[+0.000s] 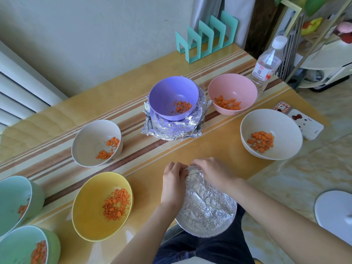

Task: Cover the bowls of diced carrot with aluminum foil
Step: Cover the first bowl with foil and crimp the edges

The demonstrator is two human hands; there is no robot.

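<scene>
Head view puts us at the near edge of the desk [219,149]; left hand [172,180] and right hand [209,172] both curl over the far rim of the bowl [187,230], pinching its foil [207,204] down so, we judge, it clings; beyond, the purple bowl [171,92] sits uncovered on its own sheet [171,130].

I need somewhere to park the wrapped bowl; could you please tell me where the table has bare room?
Bare patch: between the wrapped bowl, crumpled foil, left white bowl and right white bowl. Another: behind the left white bowl, toward the wall. Crowded: near left, yellow bowl and green bowls.
</scene>
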